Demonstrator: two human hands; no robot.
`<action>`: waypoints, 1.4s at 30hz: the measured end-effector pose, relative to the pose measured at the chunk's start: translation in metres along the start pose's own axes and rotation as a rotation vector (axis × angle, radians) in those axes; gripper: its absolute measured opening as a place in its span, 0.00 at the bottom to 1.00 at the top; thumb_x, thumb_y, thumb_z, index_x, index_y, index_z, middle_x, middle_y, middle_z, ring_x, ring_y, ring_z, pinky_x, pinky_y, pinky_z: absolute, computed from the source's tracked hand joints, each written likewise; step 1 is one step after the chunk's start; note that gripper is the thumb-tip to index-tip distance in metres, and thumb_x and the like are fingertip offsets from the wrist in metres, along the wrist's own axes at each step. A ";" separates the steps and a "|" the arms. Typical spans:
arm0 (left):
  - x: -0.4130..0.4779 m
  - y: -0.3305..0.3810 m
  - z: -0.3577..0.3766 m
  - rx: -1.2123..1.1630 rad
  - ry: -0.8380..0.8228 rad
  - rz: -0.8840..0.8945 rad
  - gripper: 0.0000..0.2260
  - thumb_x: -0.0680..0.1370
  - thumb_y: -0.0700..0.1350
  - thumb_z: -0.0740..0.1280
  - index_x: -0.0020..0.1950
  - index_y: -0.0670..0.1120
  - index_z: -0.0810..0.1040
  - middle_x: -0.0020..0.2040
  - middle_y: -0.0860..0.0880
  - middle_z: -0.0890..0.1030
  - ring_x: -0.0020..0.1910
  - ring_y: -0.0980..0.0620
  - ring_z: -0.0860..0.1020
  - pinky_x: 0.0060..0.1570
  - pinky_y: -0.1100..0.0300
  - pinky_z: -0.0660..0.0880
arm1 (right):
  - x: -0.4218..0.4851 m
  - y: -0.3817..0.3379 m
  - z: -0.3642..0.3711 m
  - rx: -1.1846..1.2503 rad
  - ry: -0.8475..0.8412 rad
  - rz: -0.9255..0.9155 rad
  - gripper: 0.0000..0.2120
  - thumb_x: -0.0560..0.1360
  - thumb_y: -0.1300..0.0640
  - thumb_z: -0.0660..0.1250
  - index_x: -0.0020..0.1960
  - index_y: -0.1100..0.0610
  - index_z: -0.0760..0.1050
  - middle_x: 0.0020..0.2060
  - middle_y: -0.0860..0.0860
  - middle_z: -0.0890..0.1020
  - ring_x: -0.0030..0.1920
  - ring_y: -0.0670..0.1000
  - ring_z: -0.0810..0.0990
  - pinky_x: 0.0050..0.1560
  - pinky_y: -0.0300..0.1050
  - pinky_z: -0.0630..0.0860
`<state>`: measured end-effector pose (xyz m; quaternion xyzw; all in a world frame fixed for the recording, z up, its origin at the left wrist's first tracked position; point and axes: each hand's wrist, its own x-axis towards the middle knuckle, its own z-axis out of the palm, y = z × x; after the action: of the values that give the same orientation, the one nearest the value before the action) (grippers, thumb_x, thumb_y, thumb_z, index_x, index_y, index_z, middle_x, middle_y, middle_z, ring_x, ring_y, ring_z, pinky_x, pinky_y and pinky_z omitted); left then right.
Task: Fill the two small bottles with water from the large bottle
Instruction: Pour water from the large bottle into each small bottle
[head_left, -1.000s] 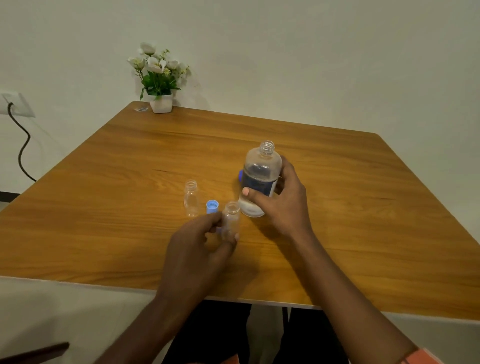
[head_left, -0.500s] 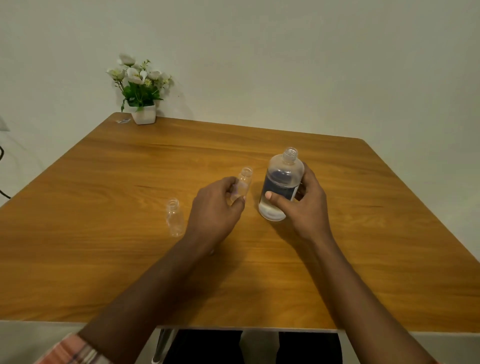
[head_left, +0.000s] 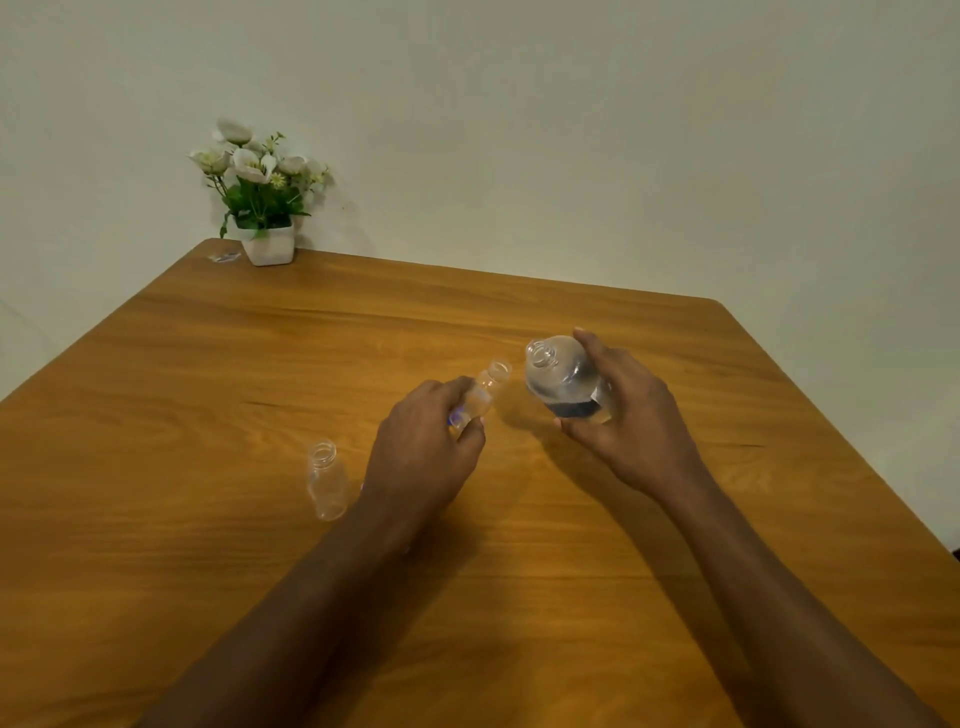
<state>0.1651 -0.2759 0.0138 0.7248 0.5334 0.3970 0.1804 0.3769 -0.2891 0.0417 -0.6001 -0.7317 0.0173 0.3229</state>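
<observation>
My left hand (head_left: 423, 457) holds a small clear bottle (head_left: 483, 392) off the table, uncapped, its mouth tilted up and to the right. My right hand (head_left: 631, 421) grips the large clear bottle (head_left: 563, 376) with a dark label, lifted and tipped left so its open mouth points toward the small bottle's mouth. The two mouths are a short gap apart. Water shows in the large bottle. A second small bottle (head_left: 326, 480) stands upright and uncapped on the wooden table (head_left: 208, 395), left of my left wrist.
A white pot of white flowers (head_left: 262, 208) stands at the table's far left corner by the wall, with a small clear wrapper (head_left: 224, 256) beside it. The table's right edge runs down past my right arm.
My right hand has lifted the large bottle and tipped it left toward the small bottle. My left hand has kept the small bottle raised beside it. The camera view shifted.
</observation>
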 end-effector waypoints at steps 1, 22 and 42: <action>0.001 -0.001 -0.001 0.004 -0.002 -0.001 0.20 0.74 0.45 0.68 0.66 0.47 0.75 0.52 0.49 0.80 0.52 0.49 0.78 0.50 0.58 0.71 | 0.000 0.000 0.000 -0.023 -0.006 -0.020 0.41 0.68 0.55 0.77 0.76 0.51 0.61 0.64 0.50 0.76 0.59 0.46 0.74 0.53 0.39 0.72; 0.007 -0.011 -0.004 0.049 -0.060 0.032 0.14 0.74 0.50 0.65 0.60 0.53 0.78 0.45 0.53 0.79 0.46 0.51 0.77 0.42 0.57 0.69 | 0.008 0.000 -0.004 -0.261 -0.060 -0.149 0.40 0.70 0.53 0.75 0.77 0.49 0.59 0.66 0.50 0.75 0.60 0.52 0.76 0.48 0.48 0.79; 0.005 -0.009 -0.009 0.057 -0.105 0.000 0.19 0.72 0.48 0.66 0.64 0.53 0.76 0.48 0.52 0.79 0.48 0.50 0.77 0.46 0.54 0.73 | 0.007 -0.003 -0.008 -0.375 -0.081 -0.203 0.40 0.69 0.53 0.75 0.76 0.50 0.60 0.64 0.51 0.76 0.58 0.54 0.77 0.45 0.46 0.77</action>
<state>0.1531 -0.2698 0.0156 0.7495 0.5344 0.3429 0.1874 0.3776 -0.2871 0.0527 -0.5716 -0.7911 -0.1278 0.1761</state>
